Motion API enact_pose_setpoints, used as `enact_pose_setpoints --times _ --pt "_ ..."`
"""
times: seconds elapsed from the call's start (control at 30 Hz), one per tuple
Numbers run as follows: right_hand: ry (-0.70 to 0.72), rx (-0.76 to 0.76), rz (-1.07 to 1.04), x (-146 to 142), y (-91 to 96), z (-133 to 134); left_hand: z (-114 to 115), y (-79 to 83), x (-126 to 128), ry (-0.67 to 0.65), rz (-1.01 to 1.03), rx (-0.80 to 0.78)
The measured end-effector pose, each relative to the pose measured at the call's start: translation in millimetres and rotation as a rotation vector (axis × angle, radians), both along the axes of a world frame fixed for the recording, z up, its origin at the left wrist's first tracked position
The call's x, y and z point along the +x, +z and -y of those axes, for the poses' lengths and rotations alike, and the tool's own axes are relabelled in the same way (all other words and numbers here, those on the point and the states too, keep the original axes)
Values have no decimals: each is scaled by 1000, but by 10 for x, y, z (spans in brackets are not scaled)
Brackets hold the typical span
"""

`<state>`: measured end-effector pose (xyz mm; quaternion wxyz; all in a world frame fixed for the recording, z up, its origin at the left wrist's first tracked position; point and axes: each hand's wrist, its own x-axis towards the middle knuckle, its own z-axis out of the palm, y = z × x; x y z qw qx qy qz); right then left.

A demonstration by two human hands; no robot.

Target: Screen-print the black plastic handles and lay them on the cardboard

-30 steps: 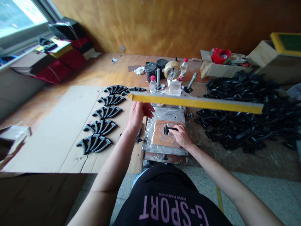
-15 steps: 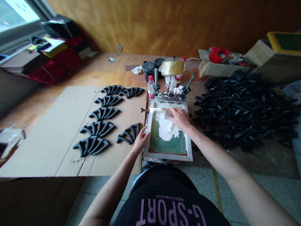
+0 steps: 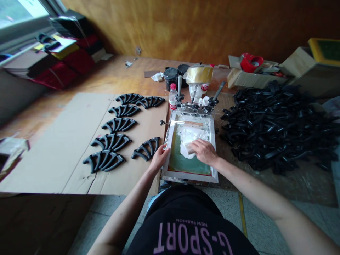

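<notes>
A silver-edged printing screen (image 3: pixel 213 141) lies in front of me, with white ink (image 3: pixel 195 132) spread over its green mesh (image 3: pixel 188 167). My right hand (image 3: pixel 204 151) is closed round a small pale squeegee (image 3: pixel 188 148), pressed to the mesh at the lower part of the ink. My left hand (image 3: pixel 159 158) grips the screen's left edge, its fingertips partly hidden by the frame. A flat wooden stick (image 3: pixel 193 123) lies across the screen's far end. Behind it, metal hinge clamps (image 3: pixel 195 109) hold the frame. One black curved ribbed part (image 3: pixel 146 148) rests beside my left hand.
Several more black ribbed parts (image 3: pixel 111 141) lie on the cardboard sheet (image 3: pixel 58 141) to the left. A large heap of black parts (image 3: pixel 276 127) covers the right side. A bottle (image 3: pixel 173 96), dark tubs (image 3: pixel 170 78) and an open carton (image 3: pixel 247 78) stand at the back.
My right hand has drawn the squeegee toward me, from the screen's far end down through the ink. The wooden stick now shows in full. My left hand stays on the frame.
</notes>
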<state>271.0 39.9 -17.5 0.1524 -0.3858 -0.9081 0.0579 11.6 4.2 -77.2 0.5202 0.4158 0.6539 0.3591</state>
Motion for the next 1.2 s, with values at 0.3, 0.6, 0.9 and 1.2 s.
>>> enact_pose_setpoints --times 0.3,0.6,0.9,1.2 --pt "-168 -106 -183 -91 256 -352 14 319 -6 -20 5 -32" --pt "-682 -58 -335 875 278 -901 -324 1357 138 116 308 332" --pt "-467 -238 -16 108 -447 -96 -492 1513 506 216 479 402" --pt "31 -163 -262 -326 -206 184 497 429 447 141 461 -242"
